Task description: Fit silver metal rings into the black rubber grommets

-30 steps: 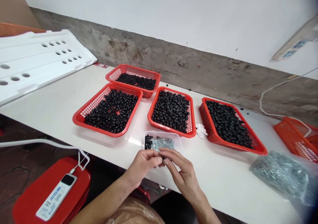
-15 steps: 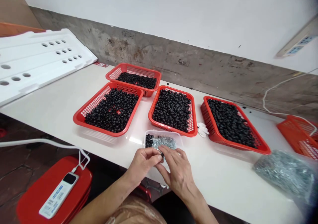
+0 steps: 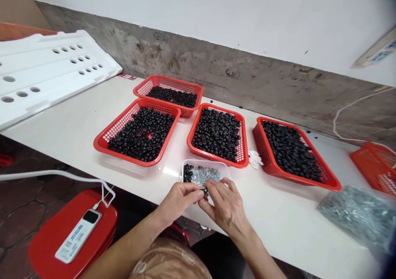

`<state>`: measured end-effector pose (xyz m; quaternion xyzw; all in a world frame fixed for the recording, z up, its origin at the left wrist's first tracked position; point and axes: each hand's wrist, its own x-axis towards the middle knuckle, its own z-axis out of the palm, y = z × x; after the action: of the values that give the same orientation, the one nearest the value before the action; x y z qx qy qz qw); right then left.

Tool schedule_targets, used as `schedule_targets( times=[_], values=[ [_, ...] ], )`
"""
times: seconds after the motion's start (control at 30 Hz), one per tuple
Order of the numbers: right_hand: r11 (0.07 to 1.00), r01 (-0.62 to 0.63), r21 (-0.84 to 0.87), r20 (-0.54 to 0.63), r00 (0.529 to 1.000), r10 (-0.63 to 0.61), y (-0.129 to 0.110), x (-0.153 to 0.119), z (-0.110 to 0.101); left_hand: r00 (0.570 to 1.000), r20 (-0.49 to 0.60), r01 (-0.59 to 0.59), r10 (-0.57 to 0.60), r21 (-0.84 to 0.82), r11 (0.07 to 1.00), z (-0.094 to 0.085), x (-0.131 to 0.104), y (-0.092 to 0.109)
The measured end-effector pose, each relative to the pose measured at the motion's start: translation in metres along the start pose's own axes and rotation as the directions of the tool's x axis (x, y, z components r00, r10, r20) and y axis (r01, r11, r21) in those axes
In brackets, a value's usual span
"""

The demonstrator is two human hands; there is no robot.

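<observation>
My left hand [image 3: 181,199] pinches a small round black part [image 3: 204,191] between thumb and forefinger. My right hand [image 3: 225,202] is at the same part from the other side, its fingers bent; whether they grip a small metal piece is hidden. Just beyond both hands stands a clear plastic box [image 3: 227,166], holding shiny metal pieces [image 3: 206,176] with some black parts [image 3: 187,172] at its left end. Red baskets of black ring-like parts stand behind it: the middle one [image 3: 246,141] is nearest the box, another [image 3: 97,141] lies to the left.
Further red baskets stand at the back [image 3: 137,90] and right [image 3: 335,183]. A clear bag of metal pieces [image 3: 355,215] lies at the right. White foam panel [image 3: 46,75] leans at the left. A power bank [image 3: 78,235] with a cable rests on a red stool [image 3: 43,246].
The view has shifted slightly. Both hands stay together over the box's near edge; the black part between the fingers has turned a little and shows more.
</observation>
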<state>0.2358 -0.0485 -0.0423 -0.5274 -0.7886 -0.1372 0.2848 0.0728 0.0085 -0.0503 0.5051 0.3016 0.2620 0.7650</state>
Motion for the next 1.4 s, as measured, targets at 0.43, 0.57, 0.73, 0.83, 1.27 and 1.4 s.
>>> schedule_targets(
  times=[0.43,0.57,0.73,0.83,1.27,1.4],
  values=[
    [0.991,0.134,0.005,0.068,0.989,-0.134,0.0,-0.005,-0.003,0.999,0.008,-0.041,0.041,0.009,0.999,0.006,-0.006,-0.008],
    [0.986,0.165,0.014,0.059,0.985,-0.165,0.0,-0.006,-0.004,0.999,0.021,-0.047,0.046,0.023,0.999,0.006,-0.007,-0.01],
    [0.983,0.168,0.071,0.008,0.986,-0.169,0.004,-0.004,-0.006,0.999,0.002,-0.048,0.048,-0.007,0.999,0.012,-0.006,-0.008],
    [0.982,0.086,0.171,-0.029,0.996,-0.082,0.004,-0.002,-0.008,1.0,0.0,0.009,-0.01,-0.129,0.992,0.014,-0.004,-0.006],
    [0.968,0.105,0.23,-0.09,0.992,-0.086,0.009,0.003,-0.015,0.942,0.261,0.322,-0.212,-0.52,0.791,0.009,0.0,-0.002],
    [0.977,0.139,0.16,-0.055,0.99,-0.132,0.012,-0.002,-0.016,0.95,0.259,0.282,-0.173,-0.482,0.829,0.008,-0.001,-0.003]
  ],
)
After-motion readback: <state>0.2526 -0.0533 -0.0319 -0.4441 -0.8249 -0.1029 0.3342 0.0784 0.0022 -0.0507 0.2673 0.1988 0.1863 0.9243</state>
